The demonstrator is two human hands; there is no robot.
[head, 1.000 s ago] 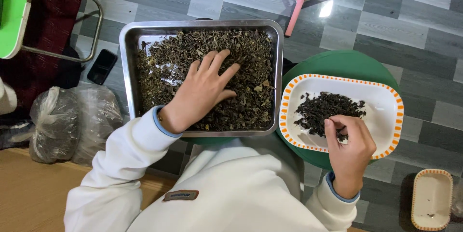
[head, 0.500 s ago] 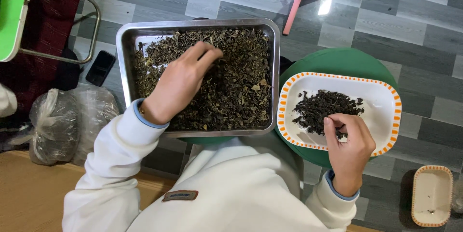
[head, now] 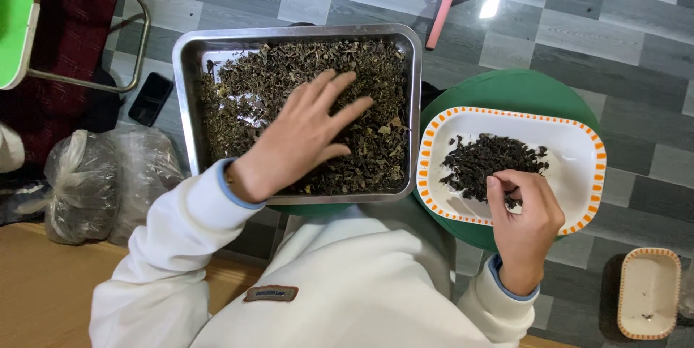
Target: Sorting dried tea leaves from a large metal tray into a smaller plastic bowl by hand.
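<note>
The left hand lies flat with fingers spread on the dried leaves, grasping nothing; the right hand is curled, fingertips pinched together over the dark picked leaves, and whether it holds a piece between them cannot be told.

The steel tray sits at the left, filled nearly edge to edge with the loose dried leaves, a bare patch of metal showing at its far left corner. It looks rigid and fairly heavy once loaded, best lifted by its rolled rim with both hands. To its right, on a green stool, rests the white dish with an orange dotted border, holding the small dark heap near its middle. The leaves themselves appear light, dry and brittle, likely to crumble under pressure, so a soft fingertip pinch on single pieces would suit them. A smaller matching dish stands on the tiled floor at the near right, almost bare.
</note>
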